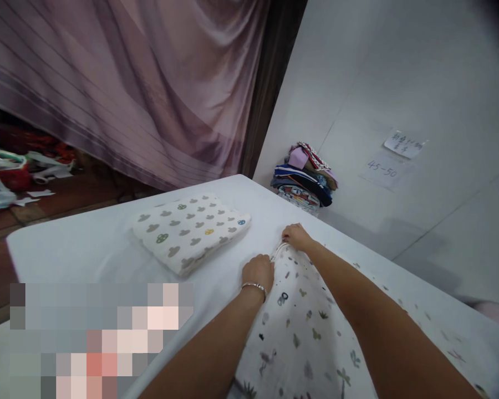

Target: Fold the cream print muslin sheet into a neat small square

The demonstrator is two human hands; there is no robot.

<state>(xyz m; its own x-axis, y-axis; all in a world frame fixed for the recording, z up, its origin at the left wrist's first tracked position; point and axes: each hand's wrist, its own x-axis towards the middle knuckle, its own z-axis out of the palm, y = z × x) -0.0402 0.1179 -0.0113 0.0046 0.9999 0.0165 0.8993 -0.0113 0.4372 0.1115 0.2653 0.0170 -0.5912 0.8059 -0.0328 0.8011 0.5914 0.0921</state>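
Hands (258, 271) (296, 236) knuckles-up, pinching printed cloth (303, 327) edge.

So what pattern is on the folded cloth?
White with grey clover shapes, a few coloured; head view shows the folded cloth.

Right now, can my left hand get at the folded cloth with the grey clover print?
Probably yes: the left hand pinches the printed cloth just beside the folded cloth, with only bare table between them.

Both arms stretched forward, left hand (258, 271) knuckles up, fingers curled, right hand (296, 236) pinched closed, bracelet on left wrist.
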